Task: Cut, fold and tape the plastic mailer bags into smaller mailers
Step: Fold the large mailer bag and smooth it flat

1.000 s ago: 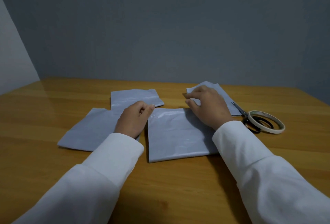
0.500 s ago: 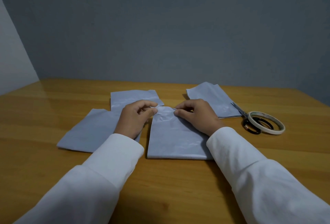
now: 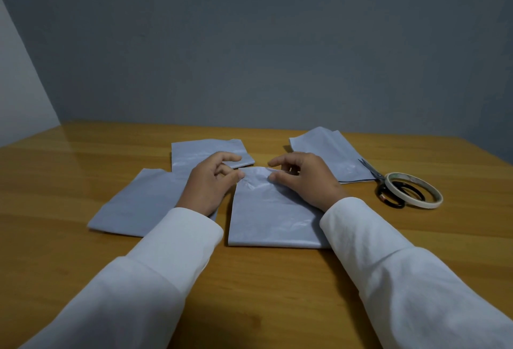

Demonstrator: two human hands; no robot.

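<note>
Grey plastic, thin and slippery, lies nearest on the wooden bench (image 3: 277, 293): the centre mailer piece (image 3: 272, 221) sits flat with its near edge square to the person and its far edge puckered between two hands. The left hand (image 3: 209, 182) has fingers curled and thumb pressed against the far-left corner of that piece, apparently pinching it; the right hand (image 3: 301, 179) pinches the far edge just to the right, index finger arched above. My worry is that film this slick will creep under the fingers, so a fold started here could run crooked, and the wrinkles already gathered at that edge could get creased in for good. To the left, a larger grey sheet (image 3: 138, 204) lies partly under the left wrist, and a drag of the sleeve could shift it. Farther back sits a folded piece (image 3: 202, 151), and far right another grey piece (image 3: 327, 154), its near edge touching the scissors (image 3: 373, 173). Tape roll (image 3: 413, 190) rests over the scissor handles, so reaching for either one-handed may jostle the other.
</note>
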